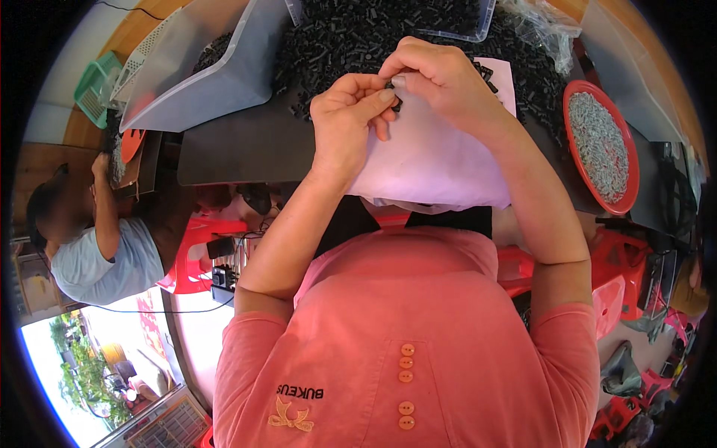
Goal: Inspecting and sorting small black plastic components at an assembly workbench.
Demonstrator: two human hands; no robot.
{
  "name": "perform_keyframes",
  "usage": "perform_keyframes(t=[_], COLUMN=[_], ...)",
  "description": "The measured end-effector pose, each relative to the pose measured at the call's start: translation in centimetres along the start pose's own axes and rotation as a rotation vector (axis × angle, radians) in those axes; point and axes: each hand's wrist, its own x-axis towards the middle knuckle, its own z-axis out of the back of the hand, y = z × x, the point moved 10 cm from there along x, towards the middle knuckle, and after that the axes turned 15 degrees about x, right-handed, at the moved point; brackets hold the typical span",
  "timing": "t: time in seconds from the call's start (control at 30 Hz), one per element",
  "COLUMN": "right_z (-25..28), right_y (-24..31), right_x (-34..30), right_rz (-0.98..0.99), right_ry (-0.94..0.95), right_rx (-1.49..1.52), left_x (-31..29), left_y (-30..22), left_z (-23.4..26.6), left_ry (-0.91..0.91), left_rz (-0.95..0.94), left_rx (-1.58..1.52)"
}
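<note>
**Entry: two hands on one small black piece, over a white sheet**

- Left hand (345,112): fingers curled, thumb and forefinger pinched together on a small black piece (393,99). Grip clamped on it.
- Right hand (441,78): fingertips meet the same piece from the other side; grip likewise closed on it. The two hands touch at the fingertips.
- Small black piece: held in the air just above the far edge of the white sheet (437,160); its shape is too small to tell.
- White sheet: smooth, flat, pale; it hangs over the near edge of the tabletop (239,153), which is dark and matt.
- Heap of black pieces (358,33): short, cylindrical, loose, piled just beyond the hands and spreading right.
- Clear plastic bin (205,75): translucent, tilted, on the left, hemming that side.
- Red round bowl (601,145): rimmed, filled with fine grey bits, well to the right.
- Open room: the bare dark strip left of the sheet.
- Another person (97,246), far left, in a pale shirt, bent over a separate surface.
</note>
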Motion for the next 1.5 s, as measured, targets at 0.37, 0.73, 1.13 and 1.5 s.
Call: perform_keyframes(t=[0.37,0.73,1.13,1.5], right_z=[-0.2,-0.9,-0.6,-1.3], right_y=[-1.6,-1.4,-2.4,-0.6], right_x=[-0.3,0.0,-0.2,0.0], right_rz=[-0.235,-0.239,-0.225,-0.094], right_ry=[0.090,0.139,0.032,0.033], right_rx=[0.160,0.225,0.270,-0.047], left_x=[-0.4,-1.0,-0.7,-0.6], left_y=[-0.1,-1.4,-0.6,-0.2], left_z=[-0.6,-0.5,0.0,0.3], left_ry=[0.043,-0.001,-0.026,-0.013], left_rz=[-0.022,-0.156,-0.028,-0.018], left_rx=[0.147,0.359,0.098,0.144])
